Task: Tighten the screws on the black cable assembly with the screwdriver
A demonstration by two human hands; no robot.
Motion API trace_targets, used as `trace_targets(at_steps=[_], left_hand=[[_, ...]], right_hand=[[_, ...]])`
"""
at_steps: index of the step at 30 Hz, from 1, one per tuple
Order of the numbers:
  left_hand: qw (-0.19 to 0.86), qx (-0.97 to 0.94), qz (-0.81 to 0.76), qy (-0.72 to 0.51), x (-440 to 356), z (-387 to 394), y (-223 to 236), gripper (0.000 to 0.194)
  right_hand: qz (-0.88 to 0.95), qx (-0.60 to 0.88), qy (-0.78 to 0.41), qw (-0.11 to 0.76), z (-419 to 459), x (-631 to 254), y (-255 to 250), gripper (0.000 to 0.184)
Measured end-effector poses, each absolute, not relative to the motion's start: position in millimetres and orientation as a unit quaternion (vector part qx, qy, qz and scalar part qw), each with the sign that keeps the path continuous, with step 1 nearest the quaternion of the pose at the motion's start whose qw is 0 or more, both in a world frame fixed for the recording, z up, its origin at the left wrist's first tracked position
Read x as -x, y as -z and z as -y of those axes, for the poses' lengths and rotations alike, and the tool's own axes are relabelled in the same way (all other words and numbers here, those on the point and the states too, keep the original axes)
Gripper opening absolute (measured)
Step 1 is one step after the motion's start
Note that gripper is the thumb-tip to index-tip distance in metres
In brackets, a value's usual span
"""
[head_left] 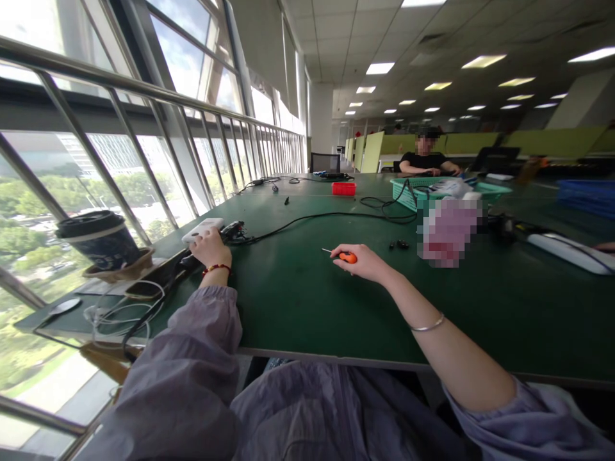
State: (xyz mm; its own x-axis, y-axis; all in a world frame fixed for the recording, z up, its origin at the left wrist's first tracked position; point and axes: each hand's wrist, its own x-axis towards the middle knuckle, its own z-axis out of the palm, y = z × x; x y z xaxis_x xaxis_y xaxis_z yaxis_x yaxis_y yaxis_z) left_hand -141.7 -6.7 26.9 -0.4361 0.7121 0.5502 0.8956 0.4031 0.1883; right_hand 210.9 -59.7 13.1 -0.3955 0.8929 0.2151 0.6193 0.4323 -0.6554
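At the left of the green table, my left hand point(210, 248) is closed over the near edge of a white box-shaped device point(206, 225); its exact kind is unclear. Black plugs and cables point(234, 232) lie against its right side. Above the middle of the table, my right hand point(366, 261) wraps round the orange handle of a screwdriver point(348, 257). The thin metal shaft points left, towards the device but well apart from it. My fingers partly hide the handle.
A lidded cup point(98, 240) in a cardboard holder stands left, near white cables point(127, 310) and a railing. A red box point(343, 189), a black cable point(298, 221) and a green basket point(406, 195) lie farther back. Another person point(423, 160) sits across the table.
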Motion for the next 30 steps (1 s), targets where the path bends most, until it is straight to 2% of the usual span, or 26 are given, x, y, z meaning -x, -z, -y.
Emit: trace_targets(at_steps=[7,12,17,22,25,30], left_hand=[[0.197,0.492,0.809,0.254,146,5,-22,0.037],[0.211,0.490,0.793,0.295,148,7,-24,0.035],[0.229,0.545,0.733,0.336,122,6,-28,0.034],[0.188,0.698,0.611,0.322,60,10,-28,0.033],[0.128,0.803,0.503,0.293,17,15,-23,0.035],[0.052,0.893,0.385,0.227,-36,18,-11,0.041]], right_hand=[[0.800,0.478,-0.232,0.279,60,-210,-13,0.028],[0.793,0.499,-0.127,0.325,58,-211,-12,0.021],[0.734,0.555,-0.039,0.391,52,-215,-11,0.024],[0.655,0.573,-0.008,0.492,49,-218,-11,0.030],[0.614,0.581,0.009,0.534,47,-222,-12,0.032],[0.595,0.594,-0.002,0.541,40,-232,-7,0.032]])
